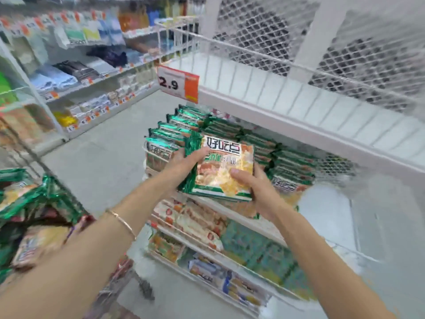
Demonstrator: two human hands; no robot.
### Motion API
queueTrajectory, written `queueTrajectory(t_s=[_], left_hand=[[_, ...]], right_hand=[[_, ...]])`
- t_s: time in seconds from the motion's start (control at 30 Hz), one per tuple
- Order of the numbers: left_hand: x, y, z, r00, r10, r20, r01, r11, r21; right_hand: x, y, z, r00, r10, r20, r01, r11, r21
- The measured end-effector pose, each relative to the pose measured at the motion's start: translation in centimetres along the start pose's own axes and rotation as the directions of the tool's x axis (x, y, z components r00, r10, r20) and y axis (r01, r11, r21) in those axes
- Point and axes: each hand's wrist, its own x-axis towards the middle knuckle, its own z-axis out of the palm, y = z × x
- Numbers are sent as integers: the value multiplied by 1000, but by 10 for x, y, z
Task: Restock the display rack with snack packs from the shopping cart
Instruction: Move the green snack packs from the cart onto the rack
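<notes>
left hand (184, 162) gripped the left edge of a small stack of snack packs (223, 171), with the thumb on the top pack's face and the other fingers hidden behind the stack. right hand (255, 192) clasped the lower right corner the same way, thumb on top and fingers curled out of sight beneath. the number of packs in the stack could not be counted, since only thin green edges showed along its bottom. the stack was held tilted in the air, just in front of the middle shelf of the display rack (299, 130).

that shelf held rows of matching green packs (230, 130) set on edge, partly covered by the stack and both hands. a red and white price tag (178, 84) reading 2.9 hung from the front of the shelf above. the shelf below held orange-and-white packs (195, 222) beside blurred teal ones (259, 252).

a heap of similar green packs (30, 203) lay at the lower left, cut off by the frame edge, and whatever held it was too smeared to make out. a thin bracelet (122, 223) circled the left forearm. the far shelves (80, 72) across the aisle were blurred, their goods unreadable.
</notes>
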Motion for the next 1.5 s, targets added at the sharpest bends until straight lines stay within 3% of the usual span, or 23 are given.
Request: queueTrajectory(t_s=[0.17,0.37,0.5,0.7,0.83,1.0,1.13,1.2,1.27,1.37,1.43,1.5], left_hand=[[0,19,127,997,49,64,-64,963,261],[24,21,213,986,99,136,-157,830,535],[49,22,223,967,109,229,-235,721,652],[63,23,225,920,173,352,-386,553,738],[63,26,229,896,190,402,-440,513,737],[62,31,230,886,109,451,-442,490,751],[59,24,241,852,57,520,-513,283,810],[59,17,242,843,73,534,-537,198,820],[64,12,236,833,85,546,-553,120,825],[70,12,231,845,33,533,-533,-25,846],[70,13,229,883,-67,464,-467,-46,883],[74,8,222,907,-110,407,-410,-9,912]], right_hand=[[-38,2,-117,989,-89,-122,89,996,-7],[-47,25,-205,978,-59,-199,51,998,-46],[-36,53,-217,970,-61,-236,34,993,-117],[-29,71,-221,941,-211,-264,123,941,-315],[-32,74,-222,928,-243,-283,98,891,-443],[-33,83,-222,914,-249,-319,42,843,-537],[-37,87,-223,905,-275,-324,36,809,-587],[-41,89,-218,936,-240,-257,36,792,-609],[-43,89,-220,978,-140,-154,30,827,-561],[-39,83,-235,991,16,-131,-48,968,-247],[-33,77,-237,977,67,-201,-88,991,-101],[-29,80,-230,974,70,-216,-99,987,-127]])
